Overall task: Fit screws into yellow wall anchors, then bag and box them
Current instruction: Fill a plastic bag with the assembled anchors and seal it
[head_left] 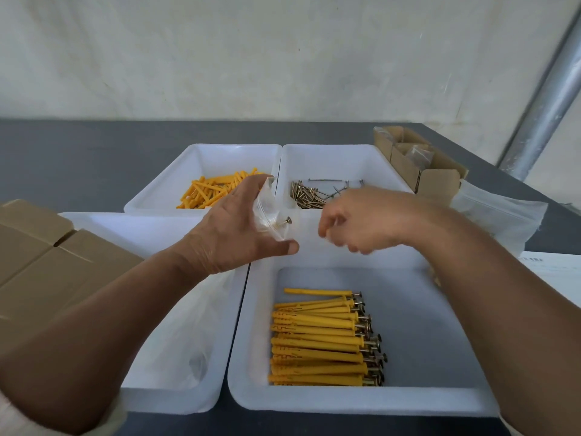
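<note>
Above the near tray's [345, 401] far edge: left hand [232, 228] pinches small clear bag [268, 215] between thumb and fingers, presumably held up for filling; one screw [284, 221] shows in it. Right hand [361, 221] just beside bag, fingers curled, blurred; contents cannot tell. Fitted anchors [323, 341] lie stacked in tray.

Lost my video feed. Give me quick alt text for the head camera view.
The left hand holds a small clear bag with a screw; the blurred right hand is beside it. Below, a white tray holds screw-fitted yellow anchors.
</note>
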`<move>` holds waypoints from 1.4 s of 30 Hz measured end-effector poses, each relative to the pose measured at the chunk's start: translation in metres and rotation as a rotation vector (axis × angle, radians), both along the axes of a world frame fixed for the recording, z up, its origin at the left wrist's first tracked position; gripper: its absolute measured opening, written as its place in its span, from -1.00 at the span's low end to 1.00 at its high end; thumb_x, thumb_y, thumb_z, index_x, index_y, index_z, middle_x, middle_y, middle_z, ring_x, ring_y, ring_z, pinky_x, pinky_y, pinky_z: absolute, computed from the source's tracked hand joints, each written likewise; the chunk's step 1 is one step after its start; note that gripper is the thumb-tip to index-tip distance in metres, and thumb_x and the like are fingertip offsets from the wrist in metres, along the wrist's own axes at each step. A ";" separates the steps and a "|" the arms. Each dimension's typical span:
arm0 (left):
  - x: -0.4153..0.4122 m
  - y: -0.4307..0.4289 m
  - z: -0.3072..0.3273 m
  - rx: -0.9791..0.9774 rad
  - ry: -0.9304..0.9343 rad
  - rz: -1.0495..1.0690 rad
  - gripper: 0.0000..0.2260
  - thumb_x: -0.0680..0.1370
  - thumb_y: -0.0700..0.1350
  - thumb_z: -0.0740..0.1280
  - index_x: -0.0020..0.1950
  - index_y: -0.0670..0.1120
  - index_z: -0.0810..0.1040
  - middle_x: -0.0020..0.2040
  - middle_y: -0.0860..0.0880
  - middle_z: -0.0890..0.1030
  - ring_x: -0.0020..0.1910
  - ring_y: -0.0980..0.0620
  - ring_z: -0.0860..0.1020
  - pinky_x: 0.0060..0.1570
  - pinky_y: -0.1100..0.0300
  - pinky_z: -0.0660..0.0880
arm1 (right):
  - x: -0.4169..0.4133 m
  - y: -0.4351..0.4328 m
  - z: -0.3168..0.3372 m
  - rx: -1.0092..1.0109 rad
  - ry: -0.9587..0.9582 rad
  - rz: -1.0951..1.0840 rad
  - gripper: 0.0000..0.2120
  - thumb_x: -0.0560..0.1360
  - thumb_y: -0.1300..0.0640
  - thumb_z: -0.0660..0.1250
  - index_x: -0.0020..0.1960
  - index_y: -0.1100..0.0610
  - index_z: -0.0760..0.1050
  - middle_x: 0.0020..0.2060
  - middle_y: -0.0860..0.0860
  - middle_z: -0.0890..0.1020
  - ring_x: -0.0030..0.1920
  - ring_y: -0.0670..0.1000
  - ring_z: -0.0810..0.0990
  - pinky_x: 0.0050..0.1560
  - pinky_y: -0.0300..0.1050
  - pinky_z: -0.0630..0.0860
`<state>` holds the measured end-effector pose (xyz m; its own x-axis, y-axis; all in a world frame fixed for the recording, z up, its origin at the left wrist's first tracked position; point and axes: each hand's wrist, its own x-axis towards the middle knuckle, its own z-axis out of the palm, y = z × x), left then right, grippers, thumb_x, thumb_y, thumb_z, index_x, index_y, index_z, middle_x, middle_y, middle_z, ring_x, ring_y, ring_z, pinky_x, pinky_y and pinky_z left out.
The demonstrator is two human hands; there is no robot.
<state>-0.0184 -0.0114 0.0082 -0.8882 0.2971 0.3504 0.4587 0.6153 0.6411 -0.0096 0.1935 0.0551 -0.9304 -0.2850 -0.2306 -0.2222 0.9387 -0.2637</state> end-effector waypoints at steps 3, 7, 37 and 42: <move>0.000 0.000 0.000 -0.007 0.003 0.000 -0.12 0.07 0.35 0.42 0.34 0.11 0.30 -0.01 0.27 0.45 0.02 0.28 0.46 -0.02 0.30 0.42 | 0.001 -0.004 -0.015 0.219 -0.291 0.053 -0.69 0.60 0.04 0.26 0.31 0.09 0.50 -0.04 0.00 0.57 -0.01 0.05 0.65 -0.06 -0.05 0.66; 0.001 0.001 0.001 -0.005 0.012 -0.018 -0.18 0.08 0.35 0.40 0.28 0.18 0.27 -0.02 0.28 0.44 0.00 0.32 0.44 -0.07 0.36 0.37 | -0.004 -0.008 -0.029 0.223 -0.498 0.018 -0.59 0.60 0.03 0.29 0.38 0.19 0.42 0.03 0.03 0.50 0.12 0.09 0.59 0.04 0.08 0.64; -0.005 -0.001 -0.003 -0.037 0.009 -0.030 -0.23 0.16 0.23 0.50 0.29 0.15 0.29 -0.02 0.28 0.43 -0.03 0.25 0.45 -0.04 0.24 0.39 | -0.015 -0.002 -0.046 0.013 -0.601 -0.007 -0.87 0.56 0.18 0.36 0.02 0.25 0.50 -0.20 0.09 0.49 -0.21 0.01 0.49 0.07 0.09 0.61; -0.005 -0.001 -0.003 -0.053 0.024 -0.030 -0.21 0.17 0.24 0.49 0.33 0.13 0.29 0.00 0.29 0.42 -0.01 0.18 0.45 -0.02 0.26 0.38 | -0.018 -0.004 -0.050 0.020 -0.567 0.006 -0.92 0.56 0.24 0.33 -0.10 0.23 0.49 -0.31 0.07 0.49 -0.32 -0.02 0.48 -0.07 -0.04 0.63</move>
<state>-0.0229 -0.0129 0.0048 -0.8702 0.3419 0.3547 0.4922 0.6340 0.5965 -0.0272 0.1899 0.0052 -0.6578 -0.2807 -0.6990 -0.0567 0.9438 -0.3257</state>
